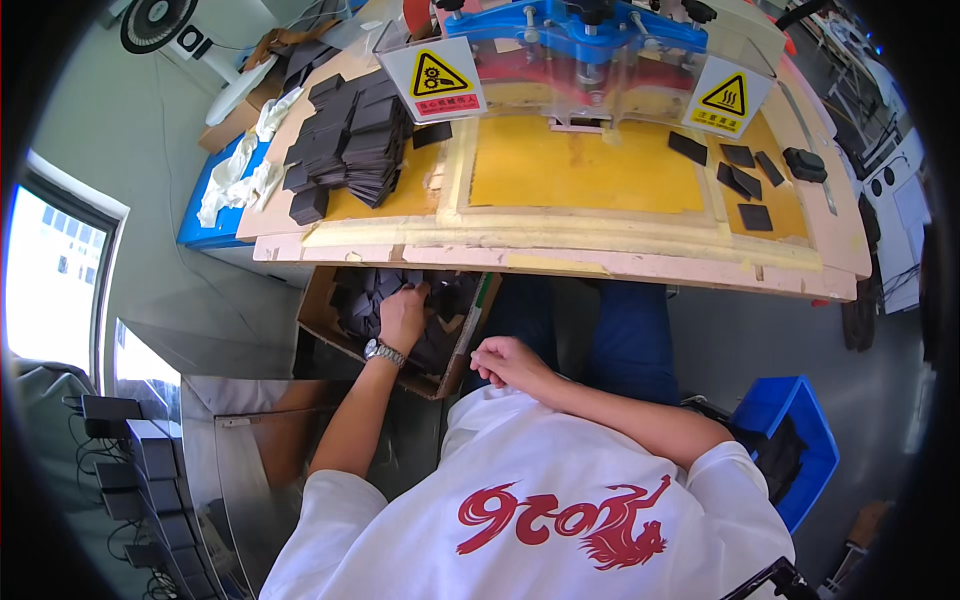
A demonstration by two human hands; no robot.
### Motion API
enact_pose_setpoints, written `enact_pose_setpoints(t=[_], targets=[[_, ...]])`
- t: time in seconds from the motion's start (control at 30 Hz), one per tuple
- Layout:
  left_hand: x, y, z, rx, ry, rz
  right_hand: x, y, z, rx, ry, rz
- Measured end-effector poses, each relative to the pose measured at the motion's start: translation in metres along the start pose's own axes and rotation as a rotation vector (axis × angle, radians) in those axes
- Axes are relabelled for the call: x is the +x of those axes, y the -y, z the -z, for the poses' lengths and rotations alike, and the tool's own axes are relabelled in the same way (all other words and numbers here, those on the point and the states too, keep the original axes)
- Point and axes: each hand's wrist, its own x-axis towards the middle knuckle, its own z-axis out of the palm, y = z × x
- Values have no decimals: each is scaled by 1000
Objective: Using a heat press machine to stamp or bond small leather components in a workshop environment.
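My left hand (403, 316), with a metal watch (384, 352) at its wrist, reaches down into a cardboard box (318, 318) below the table edge. Its fingers are bent together among loose dark flat pieces (360, 300), and what they grip is hidden. Beside the box, in front of my shirt, my right hand (508, 362) hangs with its fingers loosely curled in; nothing shows in it. A large stack of similar dark pieces (350, 140) stands at the left of the tabletop above.
A press with a blue frame (590, 35) and clear guard rises over a yellow work plate (570, 170). Several dark pieces (755, 217) and a small black block (805, 165) lie at the right. A blue bin (815, 450) stands at the lower right, a fan (155, 25) at the far left.
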Motion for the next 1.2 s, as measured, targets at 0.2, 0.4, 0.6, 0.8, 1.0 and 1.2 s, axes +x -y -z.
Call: enact_pose_setpoints(t=[0.2,0.4,0.6,0.8,1.0,1.2], targets=[[2,6,18,-129,-146,-204,-2,-2,1,-3,-35,32],[13,-4,1,-141,-112,-297,-4,2,1,-39,-24,0],[13,-13,-4,-187,-183,-256,-3,-3,3,-14,-59,-6],[14,-12,-5,-239,-187,-275,-2,-2,3,-57,-29,-22],[15,-16,-4,-248,-171,-271,-4,-1,3,-38,-38,-5],[15,-16,-2,-240,-183,-258,-4,-2,4,-38,-42,4]])
